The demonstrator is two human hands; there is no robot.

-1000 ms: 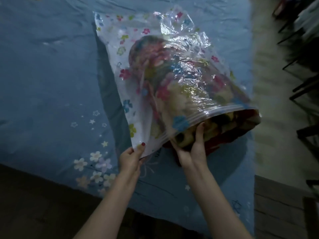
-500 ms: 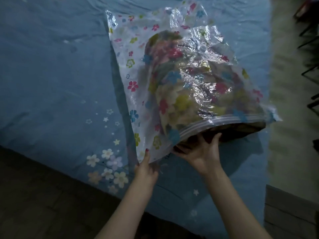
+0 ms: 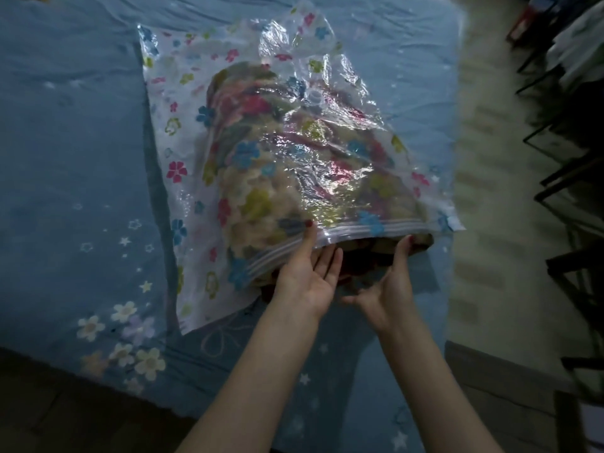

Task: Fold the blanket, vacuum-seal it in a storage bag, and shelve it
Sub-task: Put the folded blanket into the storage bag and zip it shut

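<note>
A clear storage bag (image 3: 170, 125) printed with coloured flowers lies on the bed, its mouth toward me. The folded flowered blanket (image 3: 261, 197) fills it and shows through the plastic; a dark edge of it sits in the open mouth. A round valve (image 3: 314, 99) is on the bag's top face. My left hand (image 3: 307, 276) pinches the upper lip at the zip strip (image 3: 376, 231), thumb on top, fingers underneath. My right hand (image 3: 389, 282) is spread open, its fingertips touching the blanket at the mouth.
The bed is covered by a blue sheet (image 3: 65, 125) with stars and flowers. A pale floor (image 3: 483, 158) runs along the right side, with dark metal racks (image 3: 572, 165) beyond. A dark surface (image 3: 49, 407) lies below the bed's near edge.
My left hand left the bag's near left corner and took the upper lip at the mouth beside my right hand. My right hand shifted right along the opening.
</note>
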